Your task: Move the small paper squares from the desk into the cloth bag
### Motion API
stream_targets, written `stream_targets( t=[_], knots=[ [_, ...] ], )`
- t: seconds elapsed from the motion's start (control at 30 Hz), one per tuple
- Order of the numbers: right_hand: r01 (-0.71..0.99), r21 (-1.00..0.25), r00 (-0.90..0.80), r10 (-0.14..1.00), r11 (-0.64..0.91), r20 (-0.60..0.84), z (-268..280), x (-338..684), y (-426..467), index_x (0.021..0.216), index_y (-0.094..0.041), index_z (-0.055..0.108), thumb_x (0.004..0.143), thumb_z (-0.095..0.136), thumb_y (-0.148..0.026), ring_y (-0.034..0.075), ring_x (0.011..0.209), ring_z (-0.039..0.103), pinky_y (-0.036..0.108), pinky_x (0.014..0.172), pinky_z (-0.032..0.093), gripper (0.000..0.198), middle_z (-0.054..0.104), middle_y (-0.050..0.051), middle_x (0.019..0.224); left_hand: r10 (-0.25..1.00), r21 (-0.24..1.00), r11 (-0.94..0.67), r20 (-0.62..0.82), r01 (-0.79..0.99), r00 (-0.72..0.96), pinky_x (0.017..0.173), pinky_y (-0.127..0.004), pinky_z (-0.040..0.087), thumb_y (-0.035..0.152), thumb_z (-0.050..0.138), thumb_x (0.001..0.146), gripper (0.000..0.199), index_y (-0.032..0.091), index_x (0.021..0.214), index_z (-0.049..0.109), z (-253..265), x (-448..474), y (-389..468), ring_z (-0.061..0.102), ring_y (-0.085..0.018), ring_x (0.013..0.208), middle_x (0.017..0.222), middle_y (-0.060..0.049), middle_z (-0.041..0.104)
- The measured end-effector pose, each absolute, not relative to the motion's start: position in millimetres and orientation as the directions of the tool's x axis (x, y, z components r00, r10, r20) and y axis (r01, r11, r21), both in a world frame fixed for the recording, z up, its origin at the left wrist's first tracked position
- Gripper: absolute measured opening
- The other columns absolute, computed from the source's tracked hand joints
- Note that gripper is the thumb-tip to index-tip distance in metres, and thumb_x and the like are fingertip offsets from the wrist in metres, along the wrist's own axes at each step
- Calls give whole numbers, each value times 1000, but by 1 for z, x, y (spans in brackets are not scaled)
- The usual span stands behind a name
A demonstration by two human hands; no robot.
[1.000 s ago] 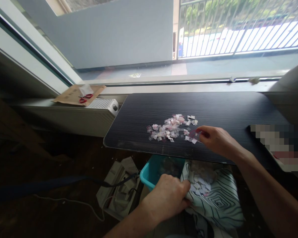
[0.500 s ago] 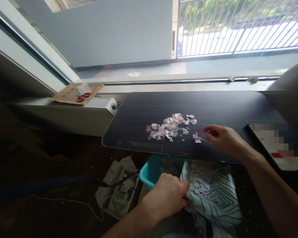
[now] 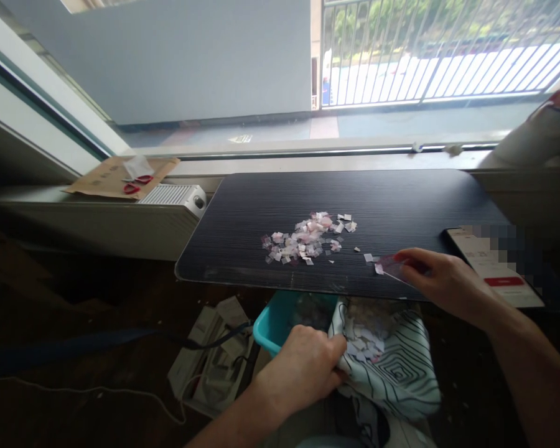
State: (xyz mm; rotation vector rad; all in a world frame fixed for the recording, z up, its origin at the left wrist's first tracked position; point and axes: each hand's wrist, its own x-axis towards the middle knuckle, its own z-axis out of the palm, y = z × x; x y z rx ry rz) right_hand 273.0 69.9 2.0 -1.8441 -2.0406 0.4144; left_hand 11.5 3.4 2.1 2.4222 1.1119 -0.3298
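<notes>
My right hand pinches a thin, see-through pinkish plastic piece low over the dark table, near its front edge. A few small paper scraps lie at the plastic's left end. Farther left spreads a loose pile of white and pink scraps. Below the table edge, my left hand is closed on the rim of a pale green cloth bag with black lines. The bag's mouth gapes, showing many paper scraps inside.
A turquoise bin stands left of the bag, beside a box of white parts and a cable. A tablet-like screen lies on the table's right. Red-handled scissors rest on a brown envelope by the window.
My right hand has brought the plastic slightly nearer the table's front edge, and a few scraps beside it have shifted. My left hand keeps its grip on the bag. The view has turned slightly right.
</notes>
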Motion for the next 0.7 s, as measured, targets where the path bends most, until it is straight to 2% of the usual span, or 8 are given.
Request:
stream_targets(
  t=[0.17,0.33,0.43,0.57,0.7],
  knots=[
    [885,-455,-114,994,102,2,1,277,72,92,-25,70,79,51,-31,16,63,63,25,56,43,24,71,0,74,652,304,-561,-412,770,637,68,-30,49,35,61,83,17,19,89,61,4,11,3,68,-26,77,82,-6,71],
    [903,-424,-42,997,67,68,2,267,92,95,-24,71,78,50,-29,16,60,60,26,55,40,29,69,0,70,654,301,-566,-403,768,640,68,-31,50,35,61,83,16,19,89,61,3,11,2,68,-26,77,82,-6,71],
    [904,-417,-90,996,92,25,2,253,105,92,-24,73,77,47,-28,15,55,57,25,52,38,30,68,0,64,649,294,-569,-414,768,639,69,-31,50,36,61,84,18,19,90,61,5,12,2,68,-26,79,83,-6,71],
    [860,-471,-219,976,196,6,3,238,106,93,-24,73,77,47,-26,13,56,56,23,54,39,31,69,-1,68,644,296,-562,-430,772,633,69,-31,50,36,61,83,19,19,91,61,6,11,1,68,-26,79,83,-6,70],
    [880,-421,-235,972,219,15,9,240,98,92,-25,72,78,48,-27,13,52,54,24,51,37,28,67,-2,65,656,302,-548,-423,780,625,71,-32,49,37,61,84,20,20,93,61,3,9,0,68,-26,79,84,-6,70]
  ],
)
